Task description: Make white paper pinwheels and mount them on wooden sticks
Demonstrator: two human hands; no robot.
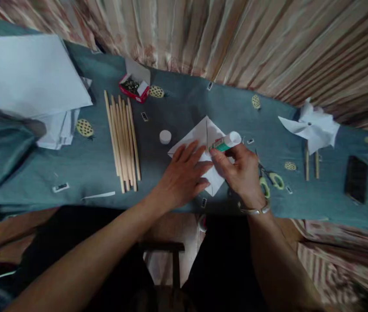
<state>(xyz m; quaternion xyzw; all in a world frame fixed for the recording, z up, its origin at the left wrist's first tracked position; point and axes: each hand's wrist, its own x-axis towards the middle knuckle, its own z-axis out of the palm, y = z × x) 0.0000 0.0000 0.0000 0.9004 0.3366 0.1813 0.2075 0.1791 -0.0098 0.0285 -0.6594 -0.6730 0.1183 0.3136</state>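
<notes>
A white paper square (195,137) with dark lines along its diagonals lies cornerwise on the table in front of me. My left hand (184,175) rests flat on its left part, fingers spread. In my right hand (240,169) is a glue stick (224,142), tilted, its lower end at the middle of the paper. The fingers hide part of the paper and the glue stick's tip. A round white cap (165,137) sits on the cloth left of the paper. Scissors (270,178) with yellow-green handles lie just right of my right hand.
Left are several wooden sticks (123,143), a red box of small metal pieces (135,88), a paper strip (99,195) and stacked white paper (30,73). Right are paper pinwheels (314,123) on sticks and a dark phone (356,180). A curtain (184,34) hangs behind the table.
</notes>
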